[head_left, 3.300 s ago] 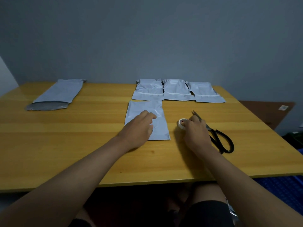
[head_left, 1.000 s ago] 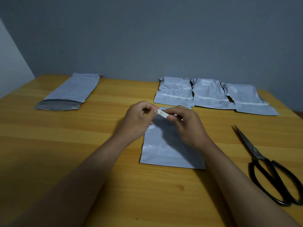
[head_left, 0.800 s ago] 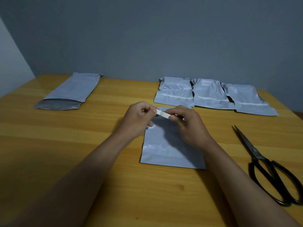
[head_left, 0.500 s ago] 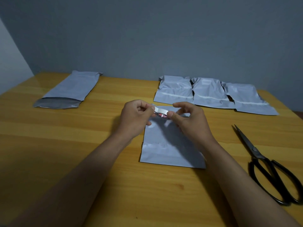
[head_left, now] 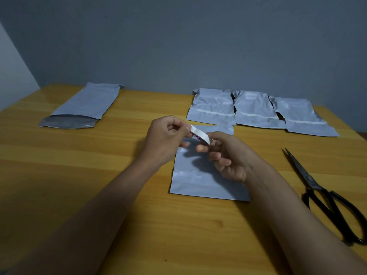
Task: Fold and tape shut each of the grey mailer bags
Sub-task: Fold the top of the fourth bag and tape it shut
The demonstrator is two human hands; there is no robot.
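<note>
A folded grey mailer bag (head_left: 200, 181) lies flat on the wooden table (head_left: 79, 175) in front of me. Above its far half both hands hold a small white tape roll (head_left: 200, 136). My left hand (head_left: 165, 141) pinches the roll's upper left end between thumb and fingers. My right hand (head_left: 228, 155) grips the roll's lower right side with thumb and curled fingers. Three folded bags, each with a white tape strip, lie in a row at the back: one (head_left: 212, 108), another (head_left: 256, 112) and a third (head_left: 301, 118).
An unfolded grey mailer bag (head_left: 83, 106) with its dark open flap toward me lies at the back left. Black scissors (head_left: 327, 199) lie shut on the table at the right, tips pointing away. A grey wall (head_left: 178, 46) stands behind the table.
Both hands lifted the tape roll from the table beside the scissors to above the bag. In the last second the roll has turned in my fingers and my right hand has lowered slightly.
</note>
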